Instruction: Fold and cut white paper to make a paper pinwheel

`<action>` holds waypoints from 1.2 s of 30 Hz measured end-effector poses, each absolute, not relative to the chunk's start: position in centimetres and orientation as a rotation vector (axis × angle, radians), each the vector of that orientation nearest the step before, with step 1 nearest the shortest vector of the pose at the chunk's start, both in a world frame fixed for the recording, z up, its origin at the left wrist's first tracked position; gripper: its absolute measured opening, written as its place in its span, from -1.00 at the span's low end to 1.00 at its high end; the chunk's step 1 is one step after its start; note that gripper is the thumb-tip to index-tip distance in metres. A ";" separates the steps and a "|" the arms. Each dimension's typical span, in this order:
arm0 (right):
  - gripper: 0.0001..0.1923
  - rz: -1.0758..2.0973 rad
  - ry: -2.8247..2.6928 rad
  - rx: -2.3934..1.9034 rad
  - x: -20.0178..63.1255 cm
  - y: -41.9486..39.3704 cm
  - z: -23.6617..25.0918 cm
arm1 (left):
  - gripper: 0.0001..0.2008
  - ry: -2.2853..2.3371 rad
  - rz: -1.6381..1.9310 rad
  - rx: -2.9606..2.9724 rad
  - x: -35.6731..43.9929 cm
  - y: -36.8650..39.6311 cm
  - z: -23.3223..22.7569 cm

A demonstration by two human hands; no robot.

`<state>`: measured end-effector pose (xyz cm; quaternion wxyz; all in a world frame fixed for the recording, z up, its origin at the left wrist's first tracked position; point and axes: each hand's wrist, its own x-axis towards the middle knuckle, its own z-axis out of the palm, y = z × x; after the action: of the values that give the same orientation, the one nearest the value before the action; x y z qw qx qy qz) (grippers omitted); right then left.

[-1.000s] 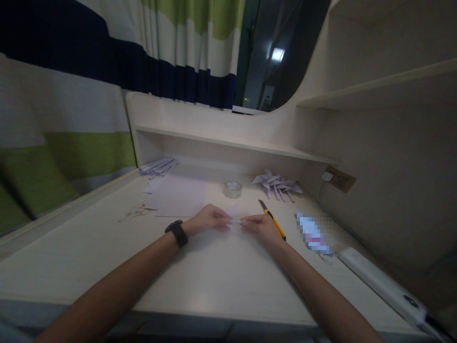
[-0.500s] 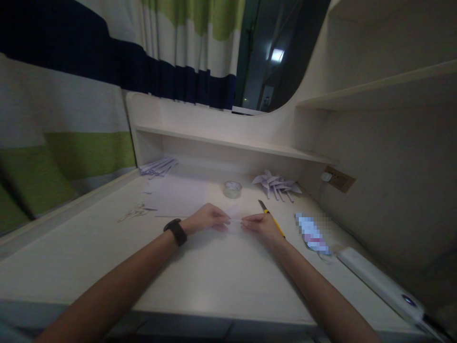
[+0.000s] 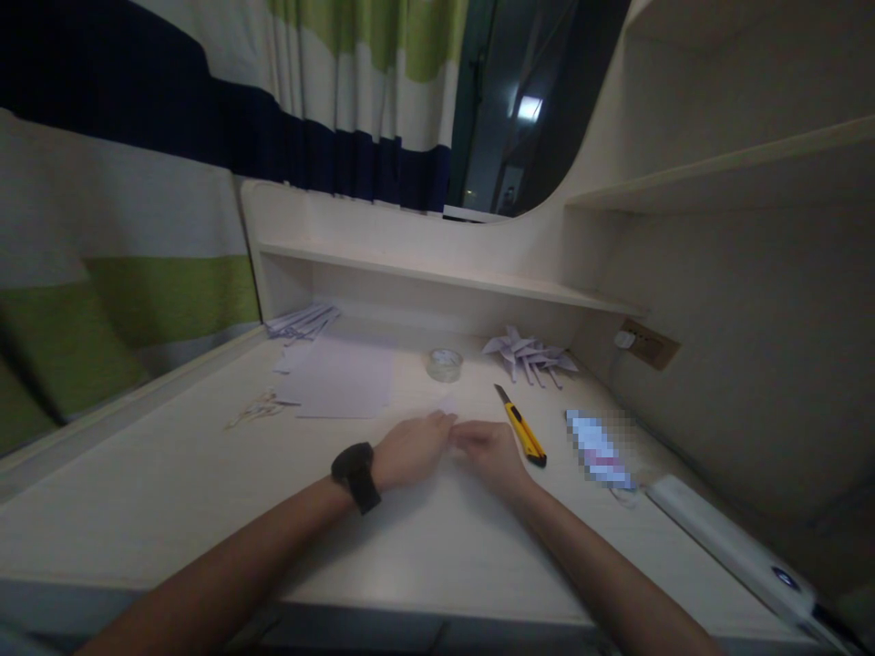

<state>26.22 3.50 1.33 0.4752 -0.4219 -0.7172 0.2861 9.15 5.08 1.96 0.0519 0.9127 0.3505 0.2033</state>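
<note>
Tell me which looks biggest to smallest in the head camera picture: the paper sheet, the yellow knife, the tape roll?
1. Paper sheet, clearly the biggest.
2. Yellow knife.
3. Tape roll, the smallest; it lies a little farther away, but the gap looks real.

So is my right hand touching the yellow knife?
Apart. The head view shows bare desk between the right hand and the yellow knife beside it.

Both forearms reached forward from the lower corners and converged near the middle, wrists held low. The left hand (image 3: 410,449), a dark band around its wrist, lay palm down with knuckles up and fingers curled loosely, fingertips pointing right. The right hand (image 3: 490,451) faced it in the same posture, its fingertips meeting those of the left, both hands half closed.
</note>
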 end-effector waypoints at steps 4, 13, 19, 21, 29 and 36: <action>-0.86 0.701 -1.808 -0.978 26.2 3.3 1.5 | -0.72 1.106 0.415 2.810 8.9 4.9 2.5; -0.89 0.722 -1.755 -1.150 26.0 3.0 2.0 | -0.73 1.164 0.257 2.973 8.8 4.5 3.8; -0.85 0.747 -1.570 -1.134 26.1 3.1 2.0 | -0.75 1.067 0.340 2.937 8.7 5.2 3.9; -0.90 0.733 -1.593 -1.076 26.2 3.3 1.9 | -0.76 0.962 0.363 2.852 8.9 5.4 3.8; -0.80 0.801 -1.714 -1.025 27.7 4.0 2.5 | -0.71 1.063 0.314 2.791 10.2 6.5 3.5; -0.62 0.163 -1.691 -1.777 33.7 7.4 3.1 | -0.74 1.541 0.646 2.265 8.4 14.7 4.2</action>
<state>33.67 7.38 3.06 0.3348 -0.6810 -0.6482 0.0626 8.39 14.71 4.18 0.1630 0.7939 0.5402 0.2266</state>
